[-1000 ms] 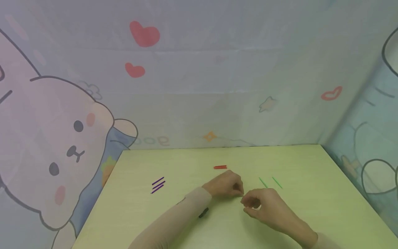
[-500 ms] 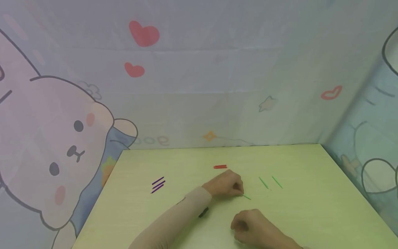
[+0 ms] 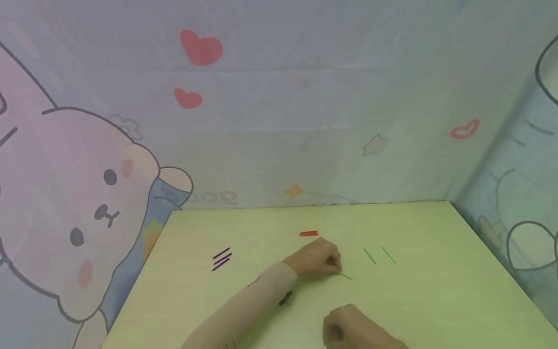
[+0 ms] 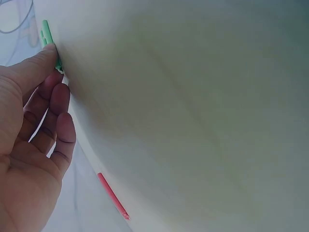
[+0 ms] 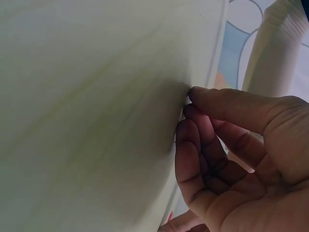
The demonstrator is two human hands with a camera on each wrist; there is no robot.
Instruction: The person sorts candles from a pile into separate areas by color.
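Note:
In the head view, my left hand (image 3: 315, 257) lies on the table with its fingers curled. Its thumb and fingertips pinch a thin green stick (image 3: 346, 276), whose free end sticks out to the right. The left wrist view shows this green stick (image 4: 47, 32) under the thumb. My right hand (image 3: 355, 329) is low at the front edge of the head view, loosely curled near the tabletop. In the right wrist view, thumb and index tips of the right hand (image 5: 227, 154) come close together, with no stick visible between them.
Two more green sticks (image 3: 369, 256) lie to the right of the left hand. Red sticks (image 3: 308, 233) lie side by side behind it, and three purple sticks (image 3: 221, 259) lie to the left. A patterned cloth (image 3: 279, 97) hangs behind the yellowish table (image 3: 261, 225).
My right hand has drawn back from the left hand's fingertips toward the front edge, uncovering the green stick's end. The left hand has stayed in place.

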